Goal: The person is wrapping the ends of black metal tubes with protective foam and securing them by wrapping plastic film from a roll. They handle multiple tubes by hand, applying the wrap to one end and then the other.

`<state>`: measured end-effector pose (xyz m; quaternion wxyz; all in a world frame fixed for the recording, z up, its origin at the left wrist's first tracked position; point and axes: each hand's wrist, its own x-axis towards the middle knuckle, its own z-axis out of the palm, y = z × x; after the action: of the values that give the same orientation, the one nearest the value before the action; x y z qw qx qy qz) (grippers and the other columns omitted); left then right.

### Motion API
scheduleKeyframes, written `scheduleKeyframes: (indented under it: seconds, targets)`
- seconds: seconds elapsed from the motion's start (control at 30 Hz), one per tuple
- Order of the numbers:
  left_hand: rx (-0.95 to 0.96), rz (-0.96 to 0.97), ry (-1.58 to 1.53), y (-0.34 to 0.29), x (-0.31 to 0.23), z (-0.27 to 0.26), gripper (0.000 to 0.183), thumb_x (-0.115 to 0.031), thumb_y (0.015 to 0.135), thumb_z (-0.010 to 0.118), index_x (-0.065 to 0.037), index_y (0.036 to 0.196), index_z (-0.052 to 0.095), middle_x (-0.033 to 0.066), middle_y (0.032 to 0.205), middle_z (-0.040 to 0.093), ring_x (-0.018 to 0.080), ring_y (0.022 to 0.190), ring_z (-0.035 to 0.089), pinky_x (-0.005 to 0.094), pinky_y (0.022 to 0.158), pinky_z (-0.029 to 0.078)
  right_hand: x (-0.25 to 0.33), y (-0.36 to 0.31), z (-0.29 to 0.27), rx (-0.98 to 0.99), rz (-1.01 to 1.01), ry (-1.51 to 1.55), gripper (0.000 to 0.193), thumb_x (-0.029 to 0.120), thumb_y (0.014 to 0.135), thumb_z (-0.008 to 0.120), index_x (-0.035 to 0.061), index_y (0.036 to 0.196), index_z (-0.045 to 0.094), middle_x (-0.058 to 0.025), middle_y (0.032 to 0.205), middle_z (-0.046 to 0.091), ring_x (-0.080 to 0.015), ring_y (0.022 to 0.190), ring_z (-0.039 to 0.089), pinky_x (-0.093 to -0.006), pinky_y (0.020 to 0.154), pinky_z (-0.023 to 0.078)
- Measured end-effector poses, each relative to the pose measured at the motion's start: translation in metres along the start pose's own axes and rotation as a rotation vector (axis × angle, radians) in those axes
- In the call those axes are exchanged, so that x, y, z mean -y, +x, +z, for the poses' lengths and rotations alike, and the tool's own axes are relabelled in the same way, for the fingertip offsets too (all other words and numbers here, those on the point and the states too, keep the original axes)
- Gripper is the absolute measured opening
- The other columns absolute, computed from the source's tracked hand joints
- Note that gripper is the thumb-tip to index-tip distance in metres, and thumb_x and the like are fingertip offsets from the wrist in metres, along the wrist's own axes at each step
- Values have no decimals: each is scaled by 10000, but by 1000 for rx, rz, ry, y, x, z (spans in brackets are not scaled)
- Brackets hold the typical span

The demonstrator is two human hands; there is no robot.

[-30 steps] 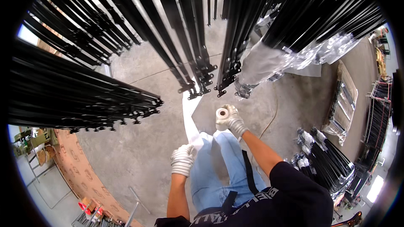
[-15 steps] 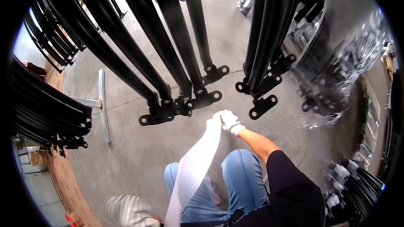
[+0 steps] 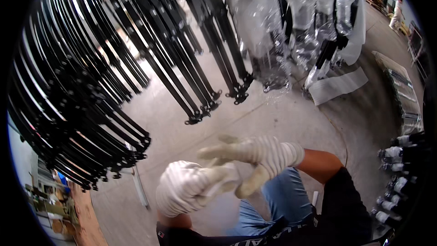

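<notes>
Both my hands wear white ribbed work gloves and meet in front of my lap, blurred by motion. My left hand (image 3: 191, 187) is closed, and a bunched bit of white foam sheet (image 3: 231, 177) shows at its fingers. Below it a pale, see-through smear hangs over my jeans; I cannot make out its edges. My right hand (image 3: 257, 152) lies above and to the right, its fingers stretched out toward the left hand and its thumb apart. It grips nothing that I can see.
Rows of black metal tubes (image 3: 182, 70) with end brackets hang ahead and at left. Plastic-wrapped parts (image 3: 268, 41) hang right of them. A white foam strip (image 3: 339, 85) lies beyond. Wrapped black parts (image 3: 396, 173) stand at right. A far person (image 3: 397, 13) stands at upper right.
My view has swung and the hanging tubes look farther off. The long white sheet is no longer stretched between my hands. The hands have come together, and the right one's fingers have opened.
</notes>
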<state>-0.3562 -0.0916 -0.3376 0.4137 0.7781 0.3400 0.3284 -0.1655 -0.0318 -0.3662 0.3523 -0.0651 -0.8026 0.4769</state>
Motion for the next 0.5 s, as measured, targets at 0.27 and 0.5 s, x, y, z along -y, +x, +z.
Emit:
scheduleKeyframes:
  seconds: [0.27,0.5]
  targets:
    - [-845,574,849,43,-7,-42,230,86,666,609,-17,871,636,82,958,561,232,881,539,285,756,448,56,66,-61,-254,567,126,278,204,669,694,59,891,608,-55,779,632,-129,695,586,-240,631,512]
    - [-581,491,-653,117,86,-103,217,-126,829,524,-44,1030,527,105,1012,564,170,929,549,281,843,448,38,109,-59,-487,572,-774,366,310,805,481,-9,975,540,-154,851,610,-270,750,589,-331,723,467]
